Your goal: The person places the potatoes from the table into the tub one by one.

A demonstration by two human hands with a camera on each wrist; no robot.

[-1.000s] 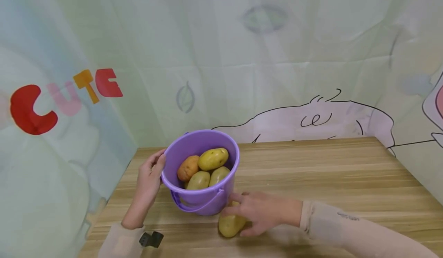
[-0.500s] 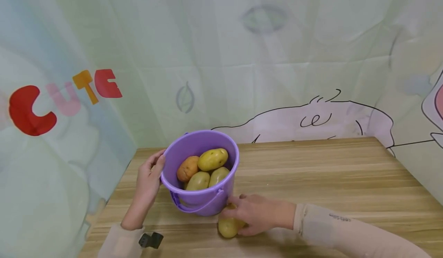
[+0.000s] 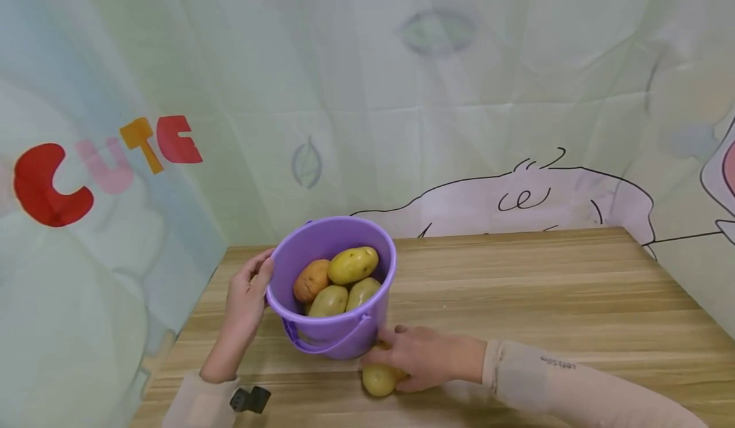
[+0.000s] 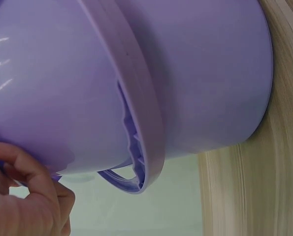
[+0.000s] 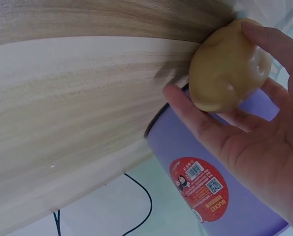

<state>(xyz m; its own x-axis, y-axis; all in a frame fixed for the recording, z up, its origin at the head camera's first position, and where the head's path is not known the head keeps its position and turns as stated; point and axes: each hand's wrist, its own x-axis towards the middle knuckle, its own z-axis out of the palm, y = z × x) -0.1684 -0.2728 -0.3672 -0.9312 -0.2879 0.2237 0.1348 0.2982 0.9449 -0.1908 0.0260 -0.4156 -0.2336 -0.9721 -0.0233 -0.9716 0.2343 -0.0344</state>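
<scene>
A purple bucket (image 3: 333,227) stands on the wooden table, with several potatoes (image 3: 353,265) inside, one of them more orange than the others. At its left side, my left hand (image 3: 248,294) holds the rim between thumb and fingers; the left wrist view shows those fingers (image 4: 30,172) curled at the edge. In front of the bucket's base lies another potato (image 3: 379,380). My right hand (image 3: 427,354) has its thumb and fingers around that potato, which the right wrist view shows as a yellow-brown potato (image 5: 225,69) beside the bucket wall.
The wooden table (image 3: 534,287) reaches back to a printed curtain (image 3: 367,128) with coloured letters at the left. The bucket's purple handle (image 3: 327,345) hangs down at its front. A round red label (image 5: 199,189) is stuck on the bucket's side.
My right hand has shifted slightly left and down, and its fingers have closed around the potato on the table. My left hand and the bucket have hardly moved.
</scene>
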